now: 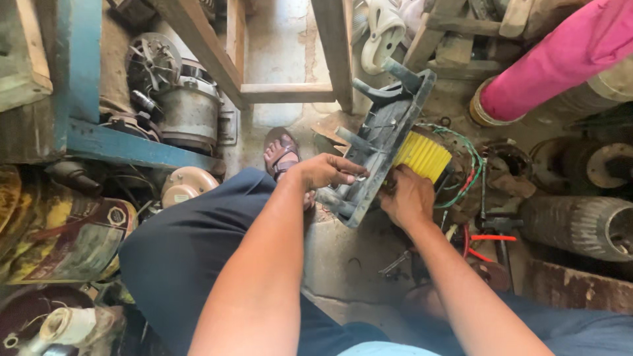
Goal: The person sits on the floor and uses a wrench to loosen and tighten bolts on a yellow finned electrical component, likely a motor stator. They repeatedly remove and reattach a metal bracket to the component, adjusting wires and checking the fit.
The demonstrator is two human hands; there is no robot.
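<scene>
The person sits low on the dusty concrete floor and holds a flat grey plastic frame with ribs and stubs that stands tilted on its edge between the two hands. The left hand rests on the near face of the frame, with its fingers bent and pinched on a small part there. The right hand is on the other side of the frame, down by its lower edge, and its fingers are tucked behind it, so I cannot tell how they close. Just above the right hand, a round yellow ribbed part touches the back of the frame, and green and red wires curl around it. A foot in a brown sandal sits just to the left of the frame. A dirty grey metal motor lies well off to the left, under a blue wooden bench.
</scene>
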